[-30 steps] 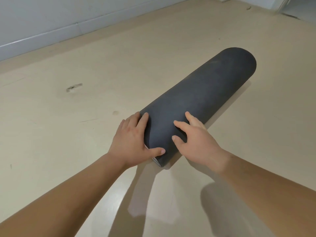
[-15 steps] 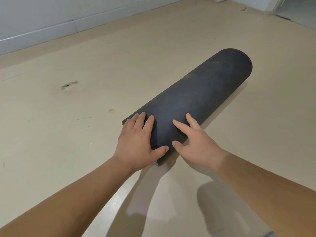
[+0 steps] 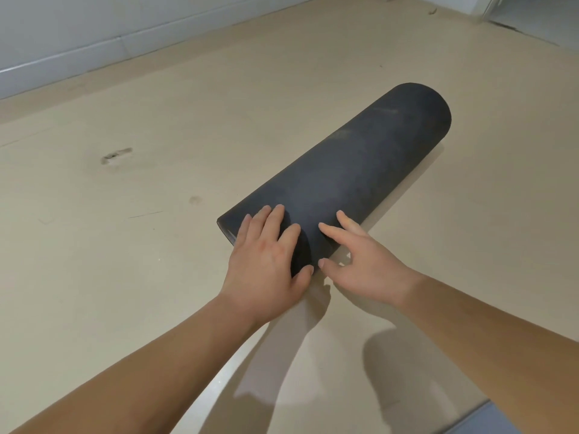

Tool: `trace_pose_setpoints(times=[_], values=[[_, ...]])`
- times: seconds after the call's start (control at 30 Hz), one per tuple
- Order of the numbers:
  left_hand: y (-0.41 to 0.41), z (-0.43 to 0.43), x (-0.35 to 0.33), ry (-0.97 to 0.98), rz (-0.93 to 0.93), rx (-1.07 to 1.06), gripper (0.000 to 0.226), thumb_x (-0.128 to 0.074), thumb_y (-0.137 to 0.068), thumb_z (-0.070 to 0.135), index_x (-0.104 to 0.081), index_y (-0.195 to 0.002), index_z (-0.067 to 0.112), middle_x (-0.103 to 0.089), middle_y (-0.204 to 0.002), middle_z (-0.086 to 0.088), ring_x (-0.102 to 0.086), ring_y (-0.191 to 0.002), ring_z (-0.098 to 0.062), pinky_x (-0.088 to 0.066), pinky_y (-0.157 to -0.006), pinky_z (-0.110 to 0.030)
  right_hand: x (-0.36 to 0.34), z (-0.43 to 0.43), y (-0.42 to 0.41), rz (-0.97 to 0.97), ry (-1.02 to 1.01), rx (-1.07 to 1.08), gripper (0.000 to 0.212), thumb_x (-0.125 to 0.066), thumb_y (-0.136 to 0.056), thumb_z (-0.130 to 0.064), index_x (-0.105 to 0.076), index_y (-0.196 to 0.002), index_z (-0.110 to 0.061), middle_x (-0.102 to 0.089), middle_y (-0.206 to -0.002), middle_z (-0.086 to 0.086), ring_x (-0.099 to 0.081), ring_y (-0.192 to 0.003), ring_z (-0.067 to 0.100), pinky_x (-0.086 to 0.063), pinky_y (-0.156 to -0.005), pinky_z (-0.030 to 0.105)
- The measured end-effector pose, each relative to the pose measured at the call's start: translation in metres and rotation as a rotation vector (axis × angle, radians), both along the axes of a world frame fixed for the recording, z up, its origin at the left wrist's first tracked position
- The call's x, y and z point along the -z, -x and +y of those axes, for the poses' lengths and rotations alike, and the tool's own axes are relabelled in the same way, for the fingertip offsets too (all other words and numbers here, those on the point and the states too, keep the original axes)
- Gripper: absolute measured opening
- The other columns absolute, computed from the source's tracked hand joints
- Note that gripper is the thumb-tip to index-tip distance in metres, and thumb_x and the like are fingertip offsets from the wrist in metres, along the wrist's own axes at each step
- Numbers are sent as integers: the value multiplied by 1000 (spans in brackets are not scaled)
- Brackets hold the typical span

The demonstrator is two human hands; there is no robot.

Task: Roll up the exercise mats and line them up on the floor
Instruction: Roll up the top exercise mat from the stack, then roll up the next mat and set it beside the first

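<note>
the rolled dark mat (image 3: 344, 170) lies on the beige floor (image 3: 125, 277), running away to the right; left hand (image 3: 269, 261) rests flat on its near end, fingers straight; right hand (image 3: 360, 261) touches it alongside, fingers spread.

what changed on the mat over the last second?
The left hand slid from the side of the mat up onto it and now lies flat. A loose outer edge has come into view at the near end, left of that hand, so the roll seems to have turned slightly left. Nothing was gripped or let go. The right hand still has its fingertips on the mat, which is still rolled on the floor.
</note>
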State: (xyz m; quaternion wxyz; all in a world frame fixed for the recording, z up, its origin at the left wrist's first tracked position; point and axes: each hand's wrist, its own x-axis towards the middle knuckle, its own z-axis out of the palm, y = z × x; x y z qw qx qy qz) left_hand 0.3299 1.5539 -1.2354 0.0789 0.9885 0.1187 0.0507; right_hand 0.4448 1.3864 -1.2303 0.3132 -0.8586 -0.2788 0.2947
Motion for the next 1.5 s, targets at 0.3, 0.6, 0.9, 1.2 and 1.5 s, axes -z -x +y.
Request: trace_pose_setpoints(times=[0.3, 0.6, 0.9, 1.2, 1.5], values=[[9, -25, -3, -7, -84, 38, 57, -70, -84, 45, -64, -130, 11, -53, -150, -19, -46, -143, -43, -35, -120, -60, 0, -23, 6, -85, 26, 5, 64, -62, -101, -36, -34, -157, -47, -15, -171, -17, -42, -146, 12, -39, -114, 30], [13, -67, -5, 70, -61, 111, 41, -66, -87, 41, -71, -117, 13, -65, -127, -5, -58, -121, -31, -49, -102, -40, -4, -75, 8, -124, 124, 98, 51, -57, -98, -46, -50, -148, -40, -51, -149, -17, -56, -124, 11, -48, -105, 34], [0, -177, -1, 341, 88, 275, 55, -62, -97, 41, -56, -147, 18, -52, -150, 2, -48, -139, -21, -48, -108, -37, -29, -179, 29, -130, 371, 122, 46, -50, -100, -53, -52, -145, -41, -59, -140, -14, -63, -115, 13, -51, -98, 35], [4, -329, 20, 366, 248, 627, 61, -64, -97, 37, -47, -153, 18, -46, -155, 1, -48, -137, -24, -45, -105, -35, -60, -389, 99, -116, 689, 168, 44, -43, -102, -59, -50, -143, -45, -58, -138, -17, -57, -125, 12, -48, -102, 36], [65, -417, 69, -166, 601, 1254, 108, -81, -78, 58, -22, -163, 27, -11, -170, -12, -10, -158, -32, -10, -127, -43, -12, -501, 206, 44, 568, 455, 37, -51, -101, -51, -58, -136, -44, -64, -123, -19, -57, -99, 3, -50, -91, 29]])
